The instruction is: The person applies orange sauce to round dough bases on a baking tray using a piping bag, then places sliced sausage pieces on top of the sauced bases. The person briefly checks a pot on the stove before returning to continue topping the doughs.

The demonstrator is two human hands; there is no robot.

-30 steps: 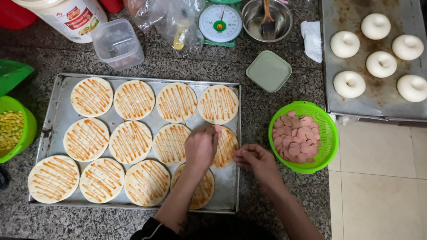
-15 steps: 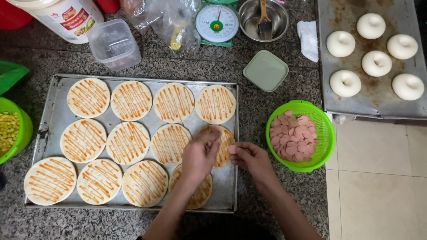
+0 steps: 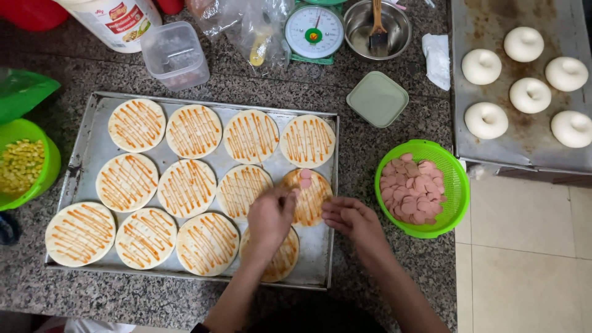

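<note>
Left hand (image 3: 269, 217) pinches over a sauced round (image 3: 310, 196) on the tray (image 3: 86, 148); right hand (image 3: 351, 221), fingers curled, perhaps holds slices, near the basket (image 3: 453, 185).

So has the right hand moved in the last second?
Yes. The right hand has slid left from the green basket toward the left hand over the tray.

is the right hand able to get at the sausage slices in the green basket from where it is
Probably yes. The right hand sits at the tray's right edge, and the green basket of sausage slices stands open-topped just beside it, with only bare counter between.
</note>
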